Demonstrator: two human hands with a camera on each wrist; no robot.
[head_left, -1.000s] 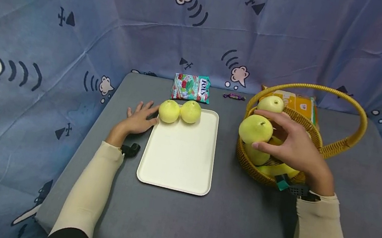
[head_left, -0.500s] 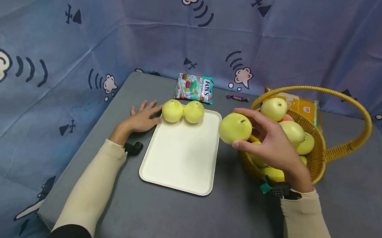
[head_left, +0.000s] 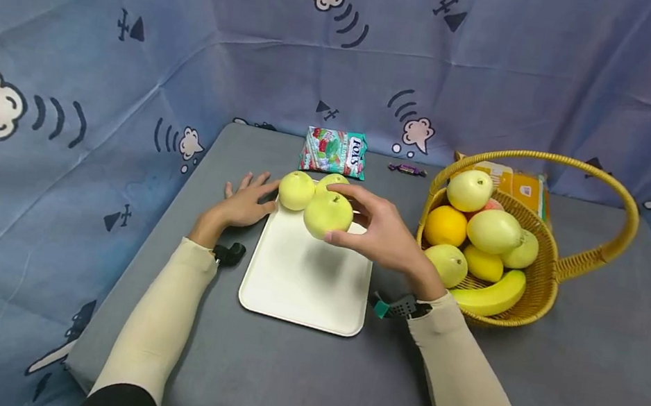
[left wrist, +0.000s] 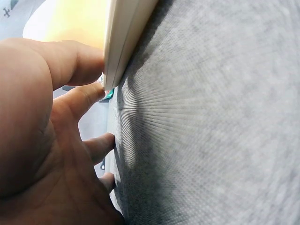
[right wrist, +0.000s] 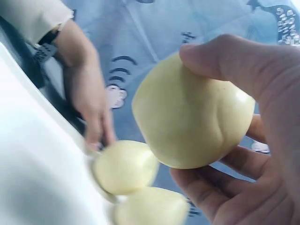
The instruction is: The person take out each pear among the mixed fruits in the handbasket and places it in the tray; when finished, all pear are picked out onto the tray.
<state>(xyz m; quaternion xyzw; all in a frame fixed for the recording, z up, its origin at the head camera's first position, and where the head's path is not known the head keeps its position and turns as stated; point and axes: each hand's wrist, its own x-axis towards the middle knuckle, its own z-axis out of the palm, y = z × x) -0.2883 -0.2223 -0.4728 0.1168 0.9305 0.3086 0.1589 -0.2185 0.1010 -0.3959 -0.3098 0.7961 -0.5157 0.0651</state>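
Observation:
My right hand (head_left: 381,232) holds a yellow-green pear (head_left: 327,215) between thumb and fingers, above the far part of the white tray (head_left: 300,290). In the right wrist view the held pear (right wrist: 187,112) fills the middle, thumb on one side and fingers on the other. Two more pears lie at the tray's far end: one pear (head_left: 296,190) in the left corner, the other pear (head_left: 331,181) beside it, partly hidden by the held one. My left hand (head_left: 241,202) rests with spread fingers at the tray's left edge; the left wrist view shows thumb and fingertip touching its rim (left wrist: 115,42).
To the right stands a yellow wicker basket (head_left: 540,302) with a tall handle, holding several pears, an orange (head_left: 445,226) and a banana (head_left: 491,296). Behind the tray lie a green-and-red candy bag (head_left: 334,152) and a purple wrapped candy (head_left: 407,170). An orange packet (head_left: 520,185) lies behind the basket.
My right hand has carried the pear leftward from the basket to above the tray, near the two pears. The left hand has stayed at the tray's edge.

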